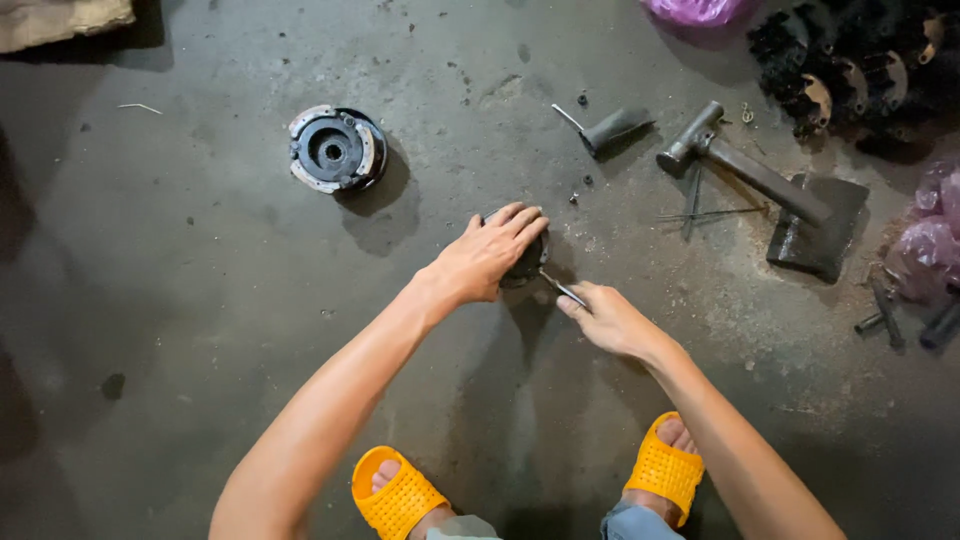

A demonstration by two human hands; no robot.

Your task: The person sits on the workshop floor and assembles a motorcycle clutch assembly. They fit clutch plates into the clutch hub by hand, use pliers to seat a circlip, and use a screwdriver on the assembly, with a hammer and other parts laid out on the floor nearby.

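My left hand [490, 252] lies palm down over a small dark round part [528, 265] on the concrete floor, gripping it and hiding most of it. My right hand [606, 318] holds a thin metal tool [560, 287] whose tip points at the near side of that part. A round black clutch assembly with metal shoes [334, 149] lies apart on the floor, up and to the left of both hands.
A hammer [740, 165] rests on a dark metal block [820, 225] at the right. A grey-handled tool [610, 128] lies behind the hands. Black greasy parts [860, 60] and pink plastic bags [930, 245] fill the right side. My feet in orange sandals [398, 497] stand below.
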